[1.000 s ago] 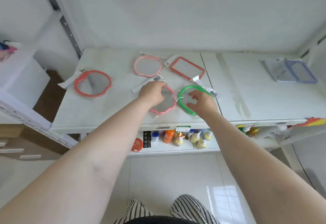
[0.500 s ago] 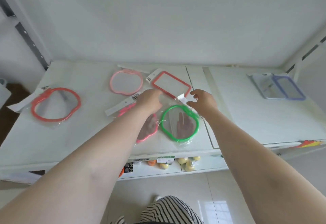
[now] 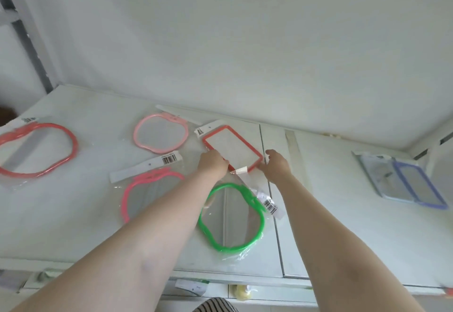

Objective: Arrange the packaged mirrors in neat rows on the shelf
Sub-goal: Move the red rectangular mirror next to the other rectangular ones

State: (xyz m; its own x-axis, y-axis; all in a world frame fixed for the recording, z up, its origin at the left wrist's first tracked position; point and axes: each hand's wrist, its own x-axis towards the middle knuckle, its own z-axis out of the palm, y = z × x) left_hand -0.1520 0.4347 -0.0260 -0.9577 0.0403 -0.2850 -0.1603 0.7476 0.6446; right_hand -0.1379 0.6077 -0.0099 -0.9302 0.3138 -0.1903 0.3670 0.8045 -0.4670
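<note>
On the white shelf [image 3: 73, 216] lie several packaged mirrors in clear bags. A red-orange rectangular mirror [image 3: 232, 147] sits at the back centre. My left hand [image 3: 212, 164] grips its near-left corner, and my right hand [image 3: 276, 164] grips its near-right corner. Just in front lie a green apple-shaped mirror [image 3: 230, 216] and a hot-pink one [image 3: 147, 189], the latter partly under my left forearm. A pale pink mirror [image 3: 160, 136] lies at the back, and a red apple-shaped mirror [image 3: 36, 149] at the far left.
Two bluish rectangular mirrors [image 3: 404, 184] overlap on the right part of the shelf. The white back wall rises just behind the mirrors. A metal upright [image 3: 27, 39] stands at the left. A yellow bottle [image 3: 241, 292] shows on the lower shelf.
Both hands left the pink and green mirrors and moved back to the red-orange rectangular mirror, taking its near corners. The view came closer to the shelf.
</note>
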